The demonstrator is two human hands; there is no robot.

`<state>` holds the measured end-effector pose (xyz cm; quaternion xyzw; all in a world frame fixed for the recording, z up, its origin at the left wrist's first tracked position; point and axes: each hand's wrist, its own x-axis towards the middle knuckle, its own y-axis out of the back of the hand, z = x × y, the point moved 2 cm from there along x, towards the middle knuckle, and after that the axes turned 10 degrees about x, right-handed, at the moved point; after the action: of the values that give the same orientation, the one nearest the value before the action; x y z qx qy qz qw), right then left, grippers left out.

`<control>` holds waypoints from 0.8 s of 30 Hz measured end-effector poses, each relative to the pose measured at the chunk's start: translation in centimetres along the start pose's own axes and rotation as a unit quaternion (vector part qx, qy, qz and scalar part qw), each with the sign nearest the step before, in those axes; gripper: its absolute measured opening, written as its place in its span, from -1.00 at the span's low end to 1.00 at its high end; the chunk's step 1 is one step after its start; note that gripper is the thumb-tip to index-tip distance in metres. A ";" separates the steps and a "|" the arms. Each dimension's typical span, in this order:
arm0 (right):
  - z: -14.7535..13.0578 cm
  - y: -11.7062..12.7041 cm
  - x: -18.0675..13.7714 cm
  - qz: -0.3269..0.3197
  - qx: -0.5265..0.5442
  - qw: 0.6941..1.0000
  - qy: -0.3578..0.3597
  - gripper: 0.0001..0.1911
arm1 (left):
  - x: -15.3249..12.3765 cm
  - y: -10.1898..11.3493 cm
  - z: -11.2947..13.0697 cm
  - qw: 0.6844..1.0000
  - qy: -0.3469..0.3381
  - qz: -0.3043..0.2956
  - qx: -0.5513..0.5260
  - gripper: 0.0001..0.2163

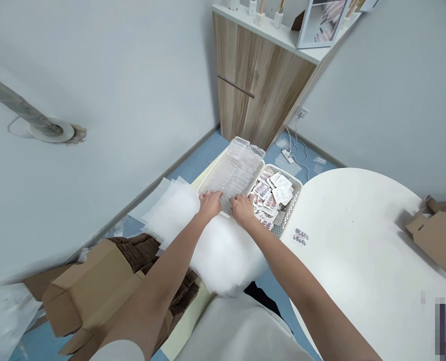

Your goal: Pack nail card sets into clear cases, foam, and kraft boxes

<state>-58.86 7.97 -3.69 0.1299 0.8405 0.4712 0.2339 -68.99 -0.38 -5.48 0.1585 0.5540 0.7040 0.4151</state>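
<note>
A white basket in the middle of the view holds rows of clear plastic boxes, some stacked above its far rim. Over the basket's near left end, my left hand has its fingers bent against the nearest clear boxes, thumb toward the right. My right hand is at the near right corner, fingers closed down on the same boxes. The exact grip of the fingertips is partly hidden. Touching on the right is a second white basket, filled with loose cards of press-on nails.
A pile of thin white sheets lies close below my hands. Open cardboard boxes stand at lower left. On the round white table are one nail set and a cardboard piece. A wooden cabinet stands behind.
</note>
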 end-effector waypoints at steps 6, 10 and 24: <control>-0.5 -0.6 -0.2 -0.015 -0.009 1.000 -0.012 -0.73 | -0.1 0.2 -0.2 0.998 0.011 -0.006 -0.054 -0.56; -0.1 -0.9 0.1 0.003 0.034 0.999 -0.026 -0.73 | -0.5 0.6 -0.1 0.996 0.011 0.007 -0.087 -0.52; 0.4 1.1 -1.3 0.125 0.198 0.972 -0.027 -0.75 | -1.7 2.2 -0.8 0.990 0.049 0.076 -0.112 -0.49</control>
<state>-57.54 8.24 -2.57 0.2903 0.8875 0.3174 0.1656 -69.40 -2.27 -3.39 0.1182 0.4774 0.7981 0.3481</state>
